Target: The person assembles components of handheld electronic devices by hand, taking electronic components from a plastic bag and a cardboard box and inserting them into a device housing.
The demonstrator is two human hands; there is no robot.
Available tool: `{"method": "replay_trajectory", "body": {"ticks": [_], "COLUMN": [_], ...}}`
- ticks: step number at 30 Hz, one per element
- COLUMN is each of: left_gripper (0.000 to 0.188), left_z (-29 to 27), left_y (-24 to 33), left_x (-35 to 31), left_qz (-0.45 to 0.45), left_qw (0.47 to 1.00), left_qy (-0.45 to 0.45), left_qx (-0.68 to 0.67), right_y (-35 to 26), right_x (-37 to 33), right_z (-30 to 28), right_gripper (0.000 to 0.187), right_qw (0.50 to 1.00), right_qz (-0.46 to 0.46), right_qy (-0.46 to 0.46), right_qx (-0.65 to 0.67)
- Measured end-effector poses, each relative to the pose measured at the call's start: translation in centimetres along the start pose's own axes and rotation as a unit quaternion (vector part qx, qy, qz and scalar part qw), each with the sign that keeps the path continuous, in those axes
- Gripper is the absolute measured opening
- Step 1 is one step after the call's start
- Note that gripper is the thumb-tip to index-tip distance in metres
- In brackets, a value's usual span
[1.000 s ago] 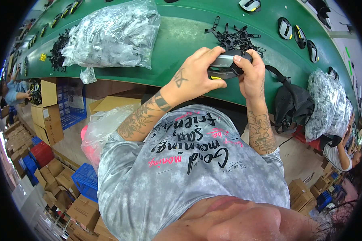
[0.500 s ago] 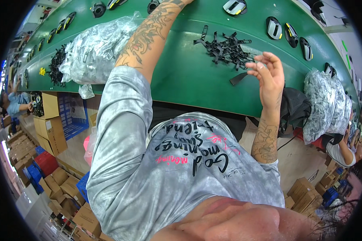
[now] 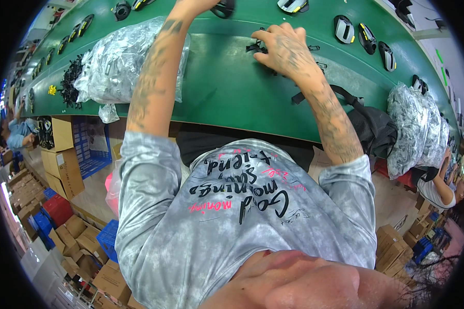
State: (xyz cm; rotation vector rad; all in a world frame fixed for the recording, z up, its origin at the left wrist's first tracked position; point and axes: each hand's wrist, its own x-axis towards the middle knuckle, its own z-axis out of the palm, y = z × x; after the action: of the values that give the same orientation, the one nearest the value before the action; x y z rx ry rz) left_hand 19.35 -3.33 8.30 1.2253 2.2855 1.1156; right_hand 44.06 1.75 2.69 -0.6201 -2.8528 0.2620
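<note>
My right hand (image 3: pixel 287 50) reaches over a pile of thin black plastic brackets (image 3: pixel 258 46), covering most of it. Its thumb and forefinger are apart, with black pieces between them at the pile's left side; no firm grip shows. At the top edge of the head view is my left hand (image 3: pixel 197 5), its fingers mostly cut off by the frame. Close beside it lies a rounded dark shell (image 3: pixel 223 8); whether the hand touches it cannot be made out.
On the green table (image 3: pixel 221 98), a clear plastic bag of parts (image 3: pixel 118 64) lies left, beside black pieces (image 3: pixel 71 85). Several black-and-silver shells (image 3: pixel 344 29) line the far strip. A black mesh bag (image 3: pixel 374 126) and another filled plastic bag (image 3: pixel 415 131) sit right. Co-workers appear at both sides.
My right hand has moved left and away from me, from beside the brackets to over them. My left hand has shifted left, and the dark shell near it now lies farther right.
</note>
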Motion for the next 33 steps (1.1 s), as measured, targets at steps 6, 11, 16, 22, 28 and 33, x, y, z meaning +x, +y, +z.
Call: {"method": "replay_trajectory", "body": {"ticks": [6, 11, 16, 22, 28, 33], "left_gripper": [0.039, 0.036, 0.052, 0.055, 0.057, 0.054], "left_z": [2.1, 5.2, 5.0, 6.4, 8.5, 8.9], "left_y": [-4.2, -7.4, -9.4, -9.8, -8.1, -7.8], "left_x": [-13.8, -20.8, -21.6, -22.0, -22.4, -22.2], "left_qz": [-0.153, -0.218, -0.188, -0.191, -0.178, -0.148], "left_qw": [0.902, 0.792, 0.792, 0.770, 0.778, 0.817], "left_qy": [-0.165, -0.122, -0.219, -0.246, -0.248, -0.239], "left_qx": [-0.370, -0.557, -0.538, -0.557, -0.549, -0.503], "right_y": [-0.3, -1.1, -0.2, -2.0, -3.5, -3.9], "right_x": [3.4, 2.4, 2.1, 1.8, -6.9, -10.1], "right_z": [2.3, 2.3, 2.8, 0.6, -1.1, 0.9], "right_gripper": [0.030, 0.039, 0.048, 0.029, 0.027, 0.027], "right_qw": [0.989, 0.981, 0.983, 0.954, 0.783, 0.785], "right_qz": [-0.033, -0.021, -0.038, 0.004, 0.094, 0.251], "right_qy": [-0.111, -0.172, -0.178, 0.066, -0.043, -0.094], "right_qx": [-0.087, -0.083, -0.002, 0.293, 0.614, 0.558]}}
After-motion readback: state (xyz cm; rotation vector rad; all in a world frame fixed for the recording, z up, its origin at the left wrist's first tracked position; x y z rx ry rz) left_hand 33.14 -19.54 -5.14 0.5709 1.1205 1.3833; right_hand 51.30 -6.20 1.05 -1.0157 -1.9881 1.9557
